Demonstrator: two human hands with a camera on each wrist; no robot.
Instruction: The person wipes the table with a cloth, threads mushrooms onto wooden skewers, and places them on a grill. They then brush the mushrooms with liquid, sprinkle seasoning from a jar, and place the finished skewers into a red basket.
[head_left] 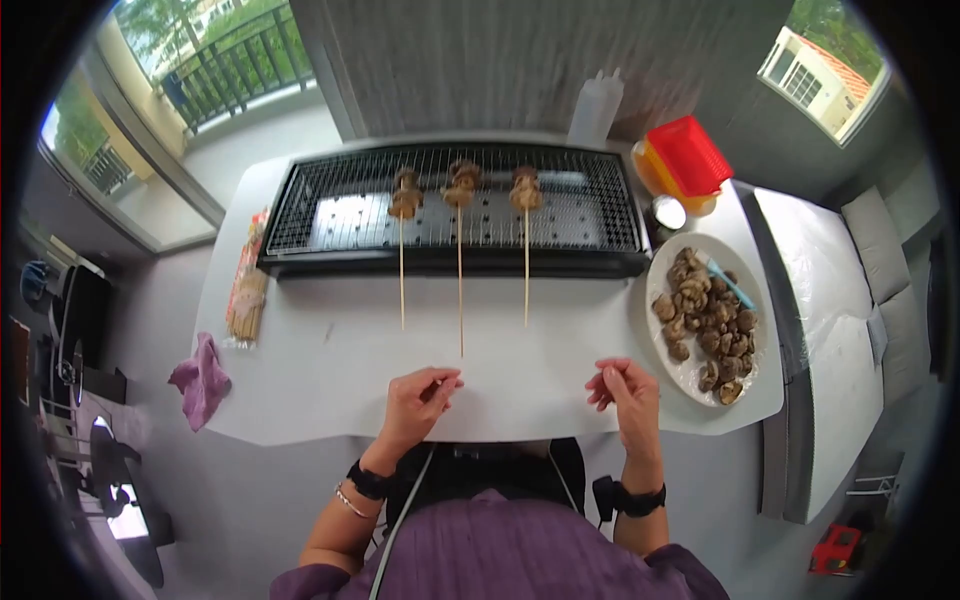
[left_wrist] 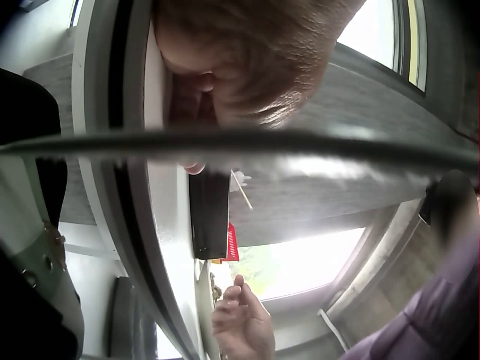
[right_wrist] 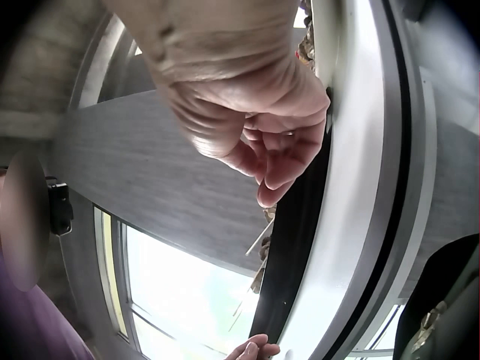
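Three long wooden skewers with mushrooms (head_left: 405, 195) (head_left: 461, 187) (head_left: 526, 190) lie across a black tabletop grill (head_left: 450, 264), their bare ends sticking out over the table's near side. My left hand (head_left: 418, 402) hovers near the front edge, fingers loosely curled, its fingertips just short of the middle skewer's end. Nothing shows between those fingers. On the other side, my right hand (head_left: 630, 398) hangs with relaxed, half-bent fingers and an empty palm, as the right wrist view also shows. Beside it stands a white oval plate (head_left: 664, 268) heaped with brown mushrooms (head_left: 715, 318).
A light blue utensil (head_left: 732, 285) lies on the plate. Behind stand a small metal can (head_left: 668, 212), a red basket (head_left: 690, 158) and white squeeze bottles (head_left: 596, 108). Leftward lie a packet of skewers (head_left: 246, 295) and a purple cloth (head_left: 203, 382) at the table's edge.
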